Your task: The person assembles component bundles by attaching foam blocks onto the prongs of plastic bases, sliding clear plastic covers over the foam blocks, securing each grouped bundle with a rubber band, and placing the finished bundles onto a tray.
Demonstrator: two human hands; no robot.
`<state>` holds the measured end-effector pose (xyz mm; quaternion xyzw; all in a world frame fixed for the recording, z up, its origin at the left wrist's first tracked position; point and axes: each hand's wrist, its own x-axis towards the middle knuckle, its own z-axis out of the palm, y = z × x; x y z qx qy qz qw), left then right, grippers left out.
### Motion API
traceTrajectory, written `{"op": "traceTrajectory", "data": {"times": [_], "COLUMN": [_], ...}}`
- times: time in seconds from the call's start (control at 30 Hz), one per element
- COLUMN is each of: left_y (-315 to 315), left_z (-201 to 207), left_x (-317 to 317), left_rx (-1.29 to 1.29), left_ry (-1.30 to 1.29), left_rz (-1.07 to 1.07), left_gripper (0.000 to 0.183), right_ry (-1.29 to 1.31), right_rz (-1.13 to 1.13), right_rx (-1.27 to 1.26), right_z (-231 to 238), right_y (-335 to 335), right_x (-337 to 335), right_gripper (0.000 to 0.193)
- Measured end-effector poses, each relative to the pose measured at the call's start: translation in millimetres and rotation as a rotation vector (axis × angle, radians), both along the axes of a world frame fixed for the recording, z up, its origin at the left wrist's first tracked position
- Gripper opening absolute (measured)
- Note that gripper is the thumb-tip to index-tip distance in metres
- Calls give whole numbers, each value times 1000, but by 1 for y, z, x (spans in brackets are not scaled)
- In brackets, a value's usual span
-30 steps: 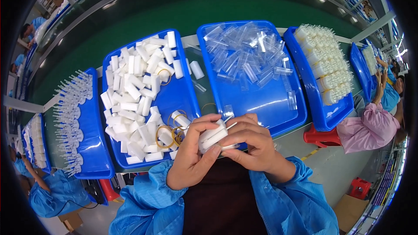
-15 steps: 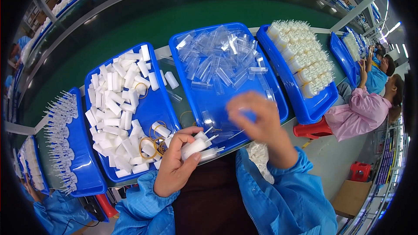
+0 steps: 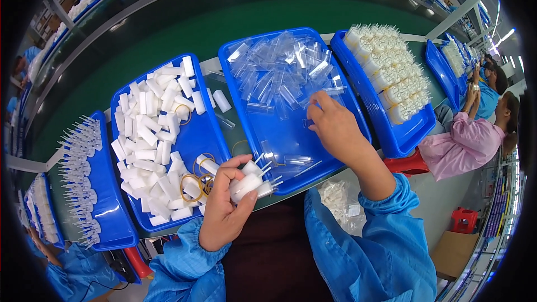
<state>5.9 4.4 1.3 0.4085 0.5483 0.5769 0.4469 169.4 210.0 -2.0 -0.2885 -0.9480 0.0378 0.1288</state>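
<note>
1. Clutching a few white blocks [image 3: 245, 186] with thin rods [image 3: 273, 181] jutting out, in the tightly curled left hand [image 3: 224, 210], at the near edge of the green counter [image 3: 235, 134].
2. Poised with the right hand [image 3: 335, 128], fingers loosely bent, over clear plastic sleeves [image 3: 288, 70] in the middle blue tray [image 3: 279, 131]; impossible to tell whether grasping one.
3. Flanked on the counter by a left tray [image 3: 204, 126] heaped with loose white pieces [image 3: 148, 134] and tan rubber bands [image 3: 207, 186], and by a right tray [image 3: 411, 134] packed with banded bundles [image 3: 391, 72].
4. Backed by a wide green surface [image 3: 246, 8] stretching past the trays.
5. Overlooking, beside the counter, a clear plastic bag [image 3: 338, 201], and farther right a grey floor [image 3: 414, 212], a red stool [image 3: 463, 220] and a cardboard box [image 3: 456, 254].
6. Sharing the room with a co-worker in pink [image 3: 467, 145] at right and another in blue sleeves [image 3: 84, 265] at lower left.
</note>
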Motion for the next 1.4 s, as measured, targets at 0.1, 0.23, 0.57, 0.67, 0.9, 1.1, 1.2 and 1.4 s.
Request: {"op": "traceTrajectory", "data": {"times": [0.1, 0.23, 0.57, 0.67, 0.9, 1.1, 1.2, 1.4], "left_y": [1, 3, 1, 2, 1, 1, 1, 3], "left_z": [0, 0, 1, 0, 1, 2, -1, -3], "left_x": [-1, 0, 0, 1, 1, 2, 2, 2], "left_rx": [0, -1, 11, 28, 30, 51, 49, 66], "left_ry": [47, 134, 268, 269, 330, 374, 376, 406], "left_rz": [-8, -30, 20, 18, 52, 62, 76, 128], "left_gripper": [24, 24, 23, 23, 24, 23, 24, 24], "right_ry": [-18, -89, 614, 1329, 1245, 1177, 1205, 1244], "right_rz": [64, 113, 106, 96, 96, 76, 57, 57], "right_rx": [-7, -138, -816, -1402, -1299, -1325, -1480, -1632], "right_z": [1, 1, -5, -3, -7, -7, -11, -14], "right_y": [-6, -12, -31, -63, -86, -93, -92, -93], "right_x": [3, 6, -2, -11, -22, -29, -30, -30], "right_gripper": [18, 21, 28, 23, 25, 26, 23, 19]}}
